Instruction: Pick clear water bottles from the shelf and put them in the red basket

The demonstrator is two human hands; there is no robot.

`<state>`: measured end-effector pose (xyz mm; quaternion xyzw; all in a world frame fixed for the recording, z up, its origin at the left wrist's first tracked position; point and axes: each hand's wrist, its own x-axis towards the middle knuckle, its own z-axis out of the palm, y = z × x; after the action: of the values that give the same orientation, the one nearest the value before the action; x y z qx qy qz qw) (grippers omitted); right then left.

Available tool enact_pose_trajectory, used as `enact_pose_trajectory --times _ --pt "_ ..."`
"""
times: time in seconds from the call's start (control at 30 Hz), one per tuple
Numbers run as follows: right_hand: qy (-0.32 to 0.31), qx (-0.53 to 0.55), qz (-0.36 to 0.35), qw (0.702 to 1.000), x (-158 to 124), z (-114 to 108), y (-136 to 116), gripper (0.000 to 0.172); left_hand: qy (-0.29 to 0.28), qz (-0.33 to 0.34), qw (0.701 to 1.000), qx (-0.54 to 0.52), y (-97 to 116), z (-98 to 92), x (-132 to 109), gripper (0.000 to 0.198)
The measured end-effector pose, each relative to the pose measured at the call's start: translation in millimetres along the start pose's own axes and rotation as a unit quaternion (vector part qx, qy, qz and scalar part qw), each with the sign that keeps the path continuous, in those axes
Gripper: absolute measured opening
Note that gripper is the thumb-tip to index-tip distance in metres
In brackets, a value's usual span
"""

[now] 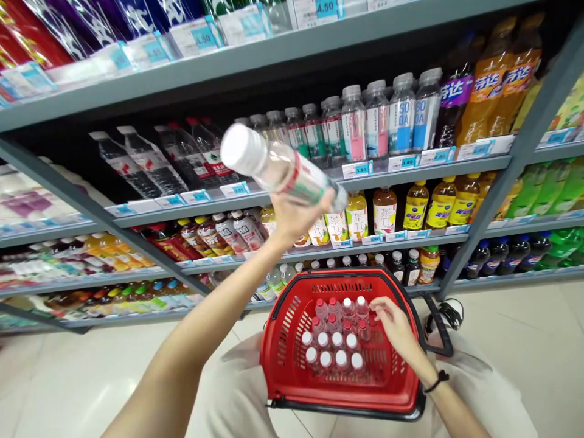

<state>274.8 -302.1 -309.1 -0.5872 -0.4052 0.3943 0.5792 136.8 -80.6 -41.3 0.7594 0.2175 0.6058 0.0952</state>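
Observation:
My left hand (298,219) is wrapped round a clear bottle (292,173) with a white cap and a red, white and green label. It holds the bottle tilted in front of the middle shelf, cap toward the upper left. My right hand (390,319) is inside the red basket (342,398), at its right side, beside a white-capped bottle (362,307). Its fingers are bent, and whether they touch that bottle is unclear. Several small bottles with red or white caps (341,359) stand upright in rows in the basket.
Shelves (319,188) of drinks stretch across the view, with soda water bottles (402,112) and orange drinks (495,85) at the upper right. A black basket handle (444,331) sticks out to the right near a shoe (452,313). My knees flank the basket on the tiled floor (542,340).

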Motion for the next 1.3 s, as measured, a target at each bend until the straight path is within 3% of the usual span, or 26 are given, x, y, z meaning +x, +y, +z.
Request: enact_pose_trajectory --times 0.07,0.13,0.23,0.37,0.53,0.7,0.8,0.93,1.03,1.17,1.3 --pt "-0.082 0.187 0.077 0.976 -6 17 -9 0.048 -0.151 -0.083 0.976 -0.136 24 -7.5 -57 0.048" --pt "-0.178 0.339 0.145 0.912 -13 35 -16 0.059 -0.269 -0.172 0.926 -0.205 39 -11.5 -110 0.041" --pt "-0.264 0.431 0.185 0.843 -23 51 -23 0.069 -0.304 -0.264 0.891 -0.211 39 -10.3 -170 0.052" --pt "-0.283 0.456 0.212 0.817 -28 49 -21 0.066 -0.296 -0.353 0.856 -0.236 16 -5.6 -210 0.074" --pt "-0.280 0.453 0.218 0.818 -30 43 -18 0.060 -0.249 -0.449 0.802 -0.306 3 -10.0 -225 0.076" --pt "-0.279 0.427 0.220 0.832 -32 52 -20 0.054 -0.212 -0.461 0.800 -0.320 0 -22.4 -231 0.072" --pt "-0.271 0.399 0.211 0.850 -34 58 -18 0.053 -0.235 -0.442 0.794 -0.345 -3 -31.0 -232 0.064" --pt "-0.203 0.313 0.121 0.920 -39 64 -10 0.042 -0.235 -0.434 0.773 -0.399 -6 -39.9 -225 0.057" --pt "-0.148 0.228 0.068 0.960 -43 66 -3 0.039 -0.215 -0.433 0.763 -0.429 -5 -43.9 -221 0.068" --pt "-0.051 0.136 0.014 0.989 -48 67 5 0.050 -0.217 -0.418 0.756 -0.456 -1 -46.4 -218 0.082" --pt "0.009 0.071 -0.039 0.997 -51 66 10 0.056 -0.224 -0.390 0.759 -0.472 1 -47.2 -217 0.076"
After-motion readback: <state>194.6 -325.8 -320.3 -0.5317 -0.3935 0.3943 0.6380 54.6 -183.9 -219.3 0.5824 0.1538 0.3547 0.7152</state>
